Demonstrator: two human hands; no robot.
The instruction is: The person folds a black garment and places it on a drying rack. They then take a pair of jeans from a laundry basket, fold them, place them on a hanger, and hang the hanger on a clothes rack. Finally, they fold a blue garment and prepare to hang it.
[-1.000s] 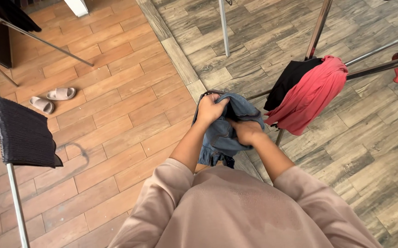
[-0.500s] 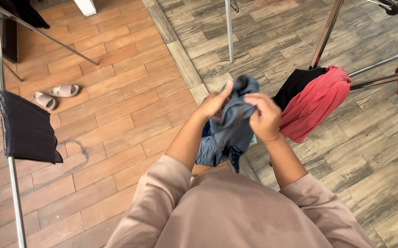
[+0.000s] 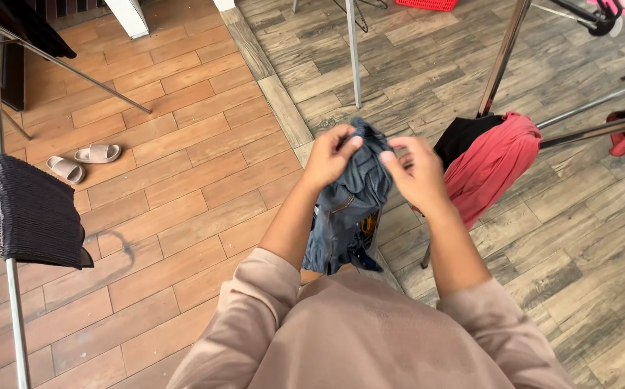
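A blue denim garment (image 3: 347,205) hangs in front of me, bunched at its top. My left hand (image 3: 330,155) pinches the garment's upper edge between thumb and fingers. My right hand (image 3: 417,173) is just to the right, fingertips at the same top edge; whether it grips the cloth is unclear. The cloth drops down towards my beige sweater. A red garment (image 3: 496,166) and a black one (image 3: 460,137) are draped over a metal rail (image 3: 593,130) right of my right hand.
A dark pleated cloth (image 3: 35,212) hangs on a metal drying rack (image 3: 17,317) at the left. A pair of beige slippers (image 3: 82,160) lies on the brown wood-look floor. More metal rack poles (image 3: 354,54) stand on the grey floor ahead.
Both hands have lifted the denim garment from waist height up in front of me. The right hand has shifted from inside the bundle to its top edge.
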